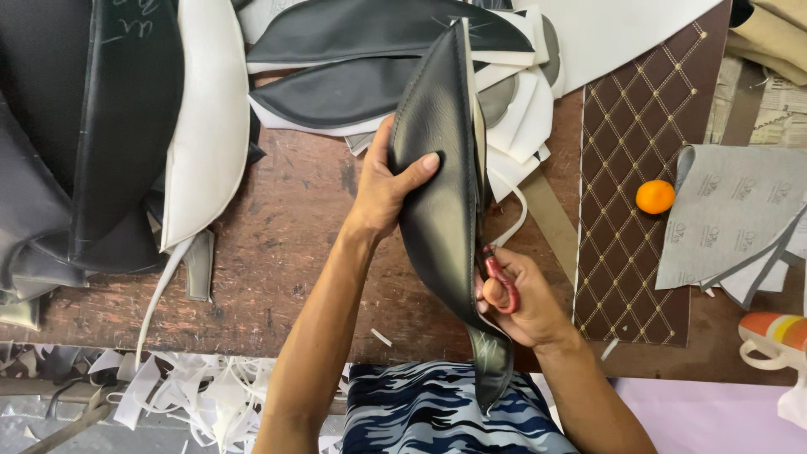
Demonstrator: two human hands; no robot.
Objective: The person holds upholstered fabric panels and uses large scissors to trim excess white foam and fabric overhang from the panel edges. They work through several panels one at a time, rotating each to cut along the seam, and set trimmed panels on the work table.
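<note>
Black leather, grained and stitched along its curved edge, makes up the long pointed panel held upright over the worn wooden workbench, its white foam backing showing along the right edge. Left hand clasps the panel from the left, thumb pressed flat on its face. Right hand is clenched around red-handled scissors set against the panel's right edge, where a thin white strip curls away. Beyond the panel lie stacked black and white pieces; to its right, a brown quilted sheet, an orange ball and grey sheets.
</note>
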